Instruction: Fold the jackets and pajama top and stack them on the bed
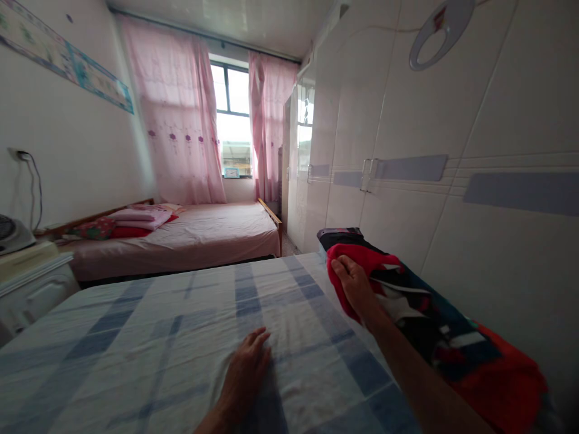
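My left hand lies on the blue-and-white checked bed sheet, palm down with its fingers stretched forward and nothing in them. At the right side of the bed, my right hand is closed on the red end of a folded cloth patterned in red, black and white. This cloth looks thick, like a blanket, and stretches back along the bed's right edge towards me. Its near part is orange-red. Beyond the right hand, a dark folded fabric shows from under the red part.
Along the right stands a white wardrobe with metal handles. A second bed, with folded pink and red bedding, is under the curtained window. A white cabinet carrying a fan-like device is at left.
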### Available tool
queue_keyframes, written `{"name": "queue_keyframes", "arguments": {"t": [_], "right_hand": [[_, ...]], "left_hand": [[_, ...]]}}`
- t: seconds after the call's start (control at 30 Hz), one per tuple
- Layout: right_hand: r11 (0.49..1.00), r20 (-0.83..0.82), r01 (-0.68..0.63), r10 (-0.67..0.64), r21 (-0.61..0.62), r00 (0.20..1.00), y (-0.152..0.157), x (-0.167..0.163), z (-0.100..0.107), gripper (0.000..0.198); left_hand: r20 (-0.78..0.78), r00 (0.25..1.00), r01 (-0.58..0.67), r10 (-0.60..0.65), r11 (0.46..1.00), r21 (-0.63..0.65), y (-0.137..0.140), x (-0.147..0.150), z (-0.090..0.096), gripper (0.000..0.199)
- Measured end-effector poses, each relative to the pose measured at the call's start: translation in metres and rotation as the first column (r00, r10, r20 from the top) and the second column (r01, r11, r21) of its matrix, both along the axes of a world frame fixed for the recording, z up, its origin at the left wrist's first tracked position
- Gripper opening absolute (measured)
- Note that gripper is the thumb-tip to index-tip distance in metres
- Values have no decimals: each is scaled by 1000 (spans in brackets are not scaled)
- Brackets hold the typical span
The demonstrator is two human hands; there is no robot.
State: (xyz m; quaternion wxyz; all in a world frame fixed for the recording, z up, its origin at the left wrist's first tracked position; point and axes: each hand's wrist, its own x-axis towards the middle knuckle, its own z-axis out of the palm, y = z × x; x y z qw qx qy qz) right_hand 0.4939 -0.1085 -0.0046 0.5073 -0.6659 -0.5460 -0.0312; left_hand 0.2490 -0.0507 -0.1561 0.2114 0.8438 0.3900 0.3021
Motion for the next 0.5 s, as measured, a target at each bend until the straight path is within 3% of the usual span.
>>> {"name": "queue_keyframes", "arguments": {"t": [0.07, 0.13, 0.2, 0.23, 0.3, 0.37, 0.5], "right_hand": [[966, -206, -194, 227, 170, 952, 6, -29, 21, 31], [879, -381, -314, 445, 358, 811, 12, -50, 40, 29], [831, -475, -330, 534, 448, 699, 19, -60, 48, 28], [840, -505, -319, 525, 440, 685, 24, -61, 45, 29], [899, -535, -290, 429, 327, 728, 36, -54, 27, 32], [951, -522, -255, 308, 174, 795, 47, -39, -7, 34], [991, -491, -132, 107, -16, 864, 54, -3, -84, 33]], "left_hand": [[99, 995, 3, 3, 998, -62, -1, -1, 2, 35], [230, 973, 33, -8, 994, -103, -3, -3, 3, 42], [350, 937, 45, -13, 996, -81, -4, -5, 5, 48], [390, 921, 18, 4, 999, -52, -4, -7, 6, 50], [428, 900, -87, 80, 996, -2, -2, -10, 10, 50], [415, 900, -157, 135, 988, 17, 2, -13, 14, 43], [370, 926, -90, 80, 996, 10, 9, -14, 21, 14]]}}
